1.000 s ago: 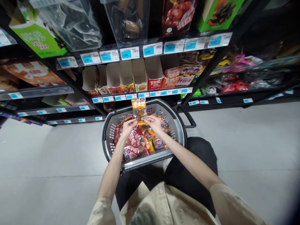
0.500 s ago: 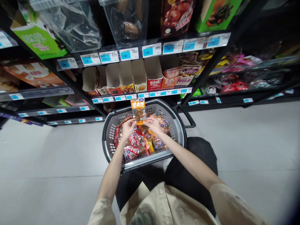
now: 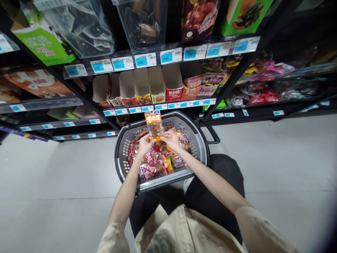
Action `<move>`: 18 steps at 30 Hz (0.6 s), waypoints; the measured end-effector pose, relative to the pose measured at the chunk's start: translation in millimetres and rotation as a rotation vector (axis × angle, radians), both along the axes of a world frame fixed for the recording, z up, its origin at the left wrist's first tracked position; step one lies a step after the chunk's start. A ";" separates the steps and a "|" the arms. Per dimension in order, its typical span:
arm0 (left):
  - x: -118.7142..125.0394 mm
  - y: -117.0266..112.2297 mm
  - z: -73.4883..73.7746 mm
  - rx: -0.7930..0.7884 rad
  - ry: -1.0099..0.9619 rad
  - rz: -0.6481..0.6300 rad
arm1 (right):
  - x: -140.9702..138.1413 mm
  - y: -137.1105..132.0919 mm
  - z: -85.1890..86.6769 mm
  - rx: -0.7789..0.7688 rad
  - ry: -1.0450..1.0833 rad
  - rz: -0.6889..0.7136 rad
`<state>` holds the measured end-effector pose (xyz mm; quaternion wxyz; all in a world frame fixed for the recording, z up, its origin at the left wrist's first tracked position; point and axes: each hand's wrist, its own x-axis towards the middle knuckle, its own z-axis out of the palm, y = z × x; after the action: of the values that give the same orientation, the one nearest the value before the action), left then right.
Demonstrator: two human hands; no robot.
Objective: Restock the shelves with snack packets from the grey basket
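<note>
An orange snack packet (image 3: 154, 123) with a clear window is held upright by its bottom edge over a grey shopping basket (image 3: 198, 144). My left hand (image 3: 143, 144) pinches the packet's lower left corner and my right hand (image 3: 172, 140) pinches the lower right. Below my hands the basket holds several red, orange and yellow snack packets (image 3: 155, 162). The basket stands on the floor just in front of my knees.
Black shelves rise right behind the basket. A row of open cardboard display boxes (image 3: 157, 86) stands on the shelf with blue price tags (image 3: 168, 56) above and below. The basket's black handle (image 3: 210, 130) sticks out to the right. Grey floor (image 3: 276, 158) spreads on both sides.
The packet has tilted slightly to the left and my hands have shifted a little with it. The basket and shelves stay as they were.
</note>
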<state>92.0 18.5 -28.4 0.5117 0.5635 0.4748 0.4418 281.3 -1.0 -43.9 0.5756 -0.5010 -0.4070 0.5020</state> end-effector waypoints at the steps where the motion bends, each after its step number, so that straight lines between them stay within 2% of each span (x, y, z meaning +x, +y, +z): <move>1: -0.3 -0.2 0.8 0.003 -0.023 -0.014 | -0.7 -0.7 1.5 -0.008 0.024 0.009; 6: -2.4 -1.0 4.8 -0.001 -0.056 -0.023 | -4.6 -6.1 8.6 -0.038 0.126 0.077; 13: 0.8 -3.8 12.6 -0.004 -0.015 -0.026 | -3.4 -7.1 11.9 -0.058 0.141 0.034; 18: 2.5 -2.7 9.6 -0.026 -0.053 -0.016 | -3.0 -5.5 12.9 -0.074 0.215 0.031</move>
<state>94.6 15.8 -18.7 0.5348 0.5486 0.4625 0.4463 278.3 -6.5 -31.0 0.5892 -0.4588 -0.3318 0.5764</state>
